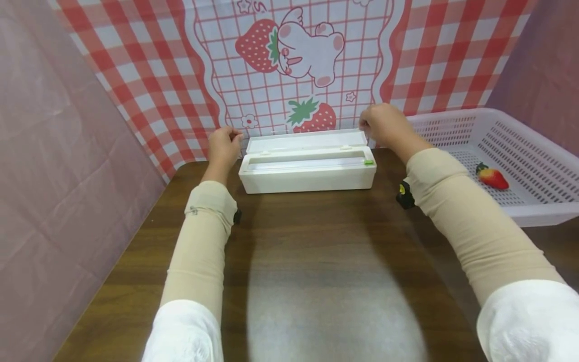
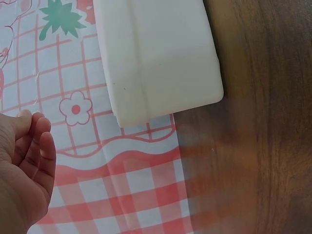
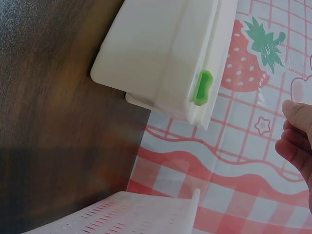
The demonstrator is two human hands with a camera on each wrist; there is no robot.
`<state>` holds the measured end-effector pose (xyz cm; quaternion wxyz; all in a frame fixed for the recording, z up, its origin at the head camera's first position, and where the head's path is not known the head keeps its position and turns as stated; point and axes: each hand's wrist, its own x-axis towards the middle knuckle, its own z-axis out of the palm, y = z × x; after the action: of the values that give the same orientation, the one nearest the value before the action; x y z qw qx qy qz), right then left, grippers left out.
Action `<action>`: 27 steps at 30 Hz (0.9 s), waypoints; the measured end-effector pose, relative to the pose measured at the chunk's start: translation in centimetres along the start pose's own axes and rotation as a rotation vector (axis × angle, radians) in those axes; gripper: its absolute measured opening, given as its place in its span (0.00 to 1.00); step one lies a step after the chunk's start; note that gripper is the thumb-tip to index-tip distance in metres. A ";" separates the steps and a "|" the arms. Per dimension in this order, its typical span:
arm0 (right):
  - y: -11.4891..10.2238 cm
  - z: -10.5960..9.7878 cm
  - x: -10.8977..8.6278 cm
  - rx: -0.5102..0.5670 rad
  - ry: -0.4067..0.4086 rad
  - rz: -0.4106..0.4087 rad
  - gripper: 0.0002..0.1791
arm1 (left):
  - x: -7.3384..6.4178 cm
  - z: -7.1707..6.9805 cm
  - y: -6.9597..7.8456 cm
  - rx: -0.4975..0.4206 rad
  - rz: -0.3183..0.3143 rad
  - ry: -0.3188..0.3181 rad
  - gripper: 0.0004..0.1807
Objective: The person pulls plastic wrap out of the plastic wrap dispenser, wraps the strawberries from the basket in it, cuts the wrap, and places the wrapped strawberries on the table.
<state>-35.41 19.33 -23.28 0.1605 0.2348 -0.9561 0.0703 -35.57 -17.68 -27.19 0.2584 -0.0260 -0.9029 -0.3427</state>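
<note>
A white cling film dispenser (image 1: pixel 307 178) stands at the far side of the table, its lid (image 1: pixel 312 141) raised at the back. Inside lies a pale roll (image 1: pixel 307 164), and a green slide cutter (image 1: pixel 369 162) sits at the right end. My left hand (image 1: pixel 223 146) is just past the box's left end, thumb and forefinger pinched together. Beyond the right end, my right hand (image 1: pixel 384 123) pinches the same way, higher up. Faint glints of clear cling film (image 3: pixel 262 97) show near the right fingertips, and a thin shiny streak runs by the left ones.
On the right stands a white perforated basket (image 1: pixel 538 211) holding a red and yellow strawberry (image 1: pixel 493 177). Behind the dispenser hangs a checked cloth (image 1: pixel 434 55) printed with strawberries and a rabbit-like figure. A pink curtain (image 1: pixel 68 201) borders the brown wooden table (image 1: pixel 316 251) on the left.
</note>
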 end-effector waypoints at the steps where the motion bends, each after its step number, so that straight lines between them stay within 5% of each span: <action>1: 0.0 -0.1 0.0 -0.003 0.005 -0.010 0.07 | 0.0 0.0 0.1 0.001 -0.002 0.003 0.10; 27: -0.6 -2.6 0.4 -0.042 -0.001 0.030 0.09 | 1.2 -1.0 1.5 0.044 0.042 0.064 0.11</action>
<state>-34.73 19.17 -20.72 0.1640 0.2171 -0.9608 0.0527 -35.87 -17.34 -25.07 0.2946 -0.0283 -0.9008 -0.3178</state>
